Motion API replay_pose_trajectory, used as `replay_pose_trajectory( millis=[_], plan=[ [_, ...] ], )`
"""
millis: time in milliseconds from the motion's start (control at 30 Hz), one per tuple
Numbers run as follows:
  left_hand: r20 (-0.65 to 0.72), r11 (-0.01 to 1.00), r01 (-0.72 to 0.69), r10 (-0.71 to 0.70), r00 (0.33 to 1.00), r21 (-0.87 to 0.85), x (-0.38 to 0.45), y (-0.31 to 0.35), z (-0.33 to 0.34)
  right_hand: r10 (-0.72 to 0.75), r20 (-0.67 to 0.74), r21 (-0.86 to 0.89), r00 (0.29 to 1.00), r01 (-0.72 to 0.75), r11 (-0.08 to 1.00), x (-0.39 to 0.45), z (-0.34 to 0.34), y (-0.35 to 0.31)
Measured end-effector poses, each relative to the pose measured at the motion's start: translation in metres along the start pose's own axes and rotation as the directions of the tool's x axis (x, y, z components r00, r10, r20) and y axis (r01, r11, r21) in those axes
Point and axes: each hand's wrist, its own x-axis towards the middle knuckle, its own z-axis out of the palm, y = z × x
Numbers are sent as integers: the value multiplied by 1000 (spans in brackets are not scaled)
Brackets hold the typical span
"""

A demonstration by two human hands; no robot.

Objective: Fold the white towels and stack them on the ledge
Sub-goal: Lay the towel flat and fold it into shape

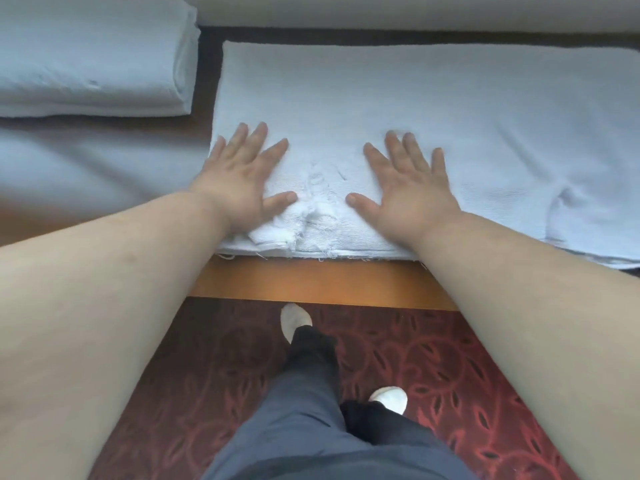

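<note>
Nothing to read here: no label, brand, number or sign shows on the white towel (398, 109), the folded stack (93, 64), the wooden ledge (322, 282) or the patterned carpet (450, 358).

Looked like a hotel room or similar lodging. Patterned dark red carpet (433, 368) with a leaf motif underfoot, a polished wooden ledge (322, 282) along a pale wall (415, 12), plain white towels (415, 109) laid out on it, one folded stack (93, 64) at its far left corner.
</note>
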Motion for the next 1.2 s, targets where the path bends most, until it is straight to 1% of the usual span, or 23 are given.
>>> replay_pose_trajectory(
  millis=[67, 133, 200, 233, 333, 400, 467, 500, 533, 567, 600, 633, 667, 700, 733, 767, 800, 867, 900, 967, 1033, 1100, 1200],
  plan=[
    [-47, 998, 44, -45, 998, -35, -1, 20, -6, -12, -24, 40, 1000, 13, 999, -2, 1, 1],
    [-129, 991, -49, 33, 991, -125, -7, 52, -5, 13, -70, 62, 997, -9, 998, -13, 5, 7],
    [-107, 983, -135, 122, 987, -127, -16, 76, 6, 104, -68, 54, 992, -100, 994, -29, 10, 27],
    [-81, 985, -132, 123, 989, -110, -19, 82, 10, 169, -56, 59, 984, -166, 984, -40, 11, 44],
    [-35, 993, -33, 29, 999, -117, -14, 89, 8, 296, -38, 91, 954, -292, 952, -73, 12, 94],
    [12, 995, 42, -41, 999, -94, -8, 101, -5, 247, -8, 141, 969, -244, 959, -89, 8, 107],
    [6, 992, 94, -94, 996, -82, -4, 127, -22, 138, -20, 310, 990, -125, 942, -98, 3, 107],
    [-28, 988, 96, -100, 995, -117, -5, 146, -30, 102, -53, 413, 993, -71, 908, -104, 0, 105],
    [-79, 984, 56, -70, 994, -169, -7, 166, -36, 101, -105, 511, 989, -34, 859, -113, -3, 104],
    [-144, 977, -39, 9, 990, -208, -10, 190, -41, 153, -171, 595, 973, -21, 803, -123, -4, 106],
    [-203, 964, -161, 117, 972, -214, -14, 215, -44, 254, -247, 650, 935, -35, 759, -135, -5, 113],
    [-236, 941, -271, 222, 946, -200, -17, 240, -45, 382, -327, 672, 864, -72, 737, -147, -5, 124],
    [-245, 916, -354, 306, 920, -189, -18, 263, -44, 510, -393, 672, 765, -140, 727, -158, -4, 139],
    [-232, 897, -403, 359, 904, -182, -17, 284, -41, 618, -418, 669, 665, -235, 705, -166, -4, 159],
    [-208, 887, -426, 389, 897, -178, -14, 302, -38, 690, -398, 659, 605, -335, 674, -172, -5, 179],
    [-179, 884, -435, 407, 896, -169, -9, 316, -35, 715, -340, 625, 611, -422, 657, -175, -4, 198],
    [-148, 888, -433, 412, 899, -156, -3, 326, -31, 690, -275, 560, 669, -472, 681, -177, -1, 212],
    [-106, 902, -414, 403, 909, -122, 7, 335, -24, 565, -220, 408, 795, -451, 794, -177, 7, 224],
    [-107, 905, -408, 397, 912, -117, 11, 336, -21, 507, -240, 357, 828, -410, 839, -176, 11, 226],
    [-130, 898, -404, 386, 913, -172, 13, 331, -17, 445, -308, 317, 841, -350, 881, -175, 14, 228],
    [-131, 887, -392, 370, 920, -245, 14, 326, -17, 441, -348, 297, 828, -349, 889, -174, 13, 234],
    [-132, 888, -397, 376, 917, -234, 11, 322, -18, 433, -364, 281, 824, -346, 895, -172, 12, 238],
    [-150, 899, -389, 364, 919, -201, 6, 318, -19, 410, -398, 334, 821, -286, 898, -172, 8, 237]
  ],
)
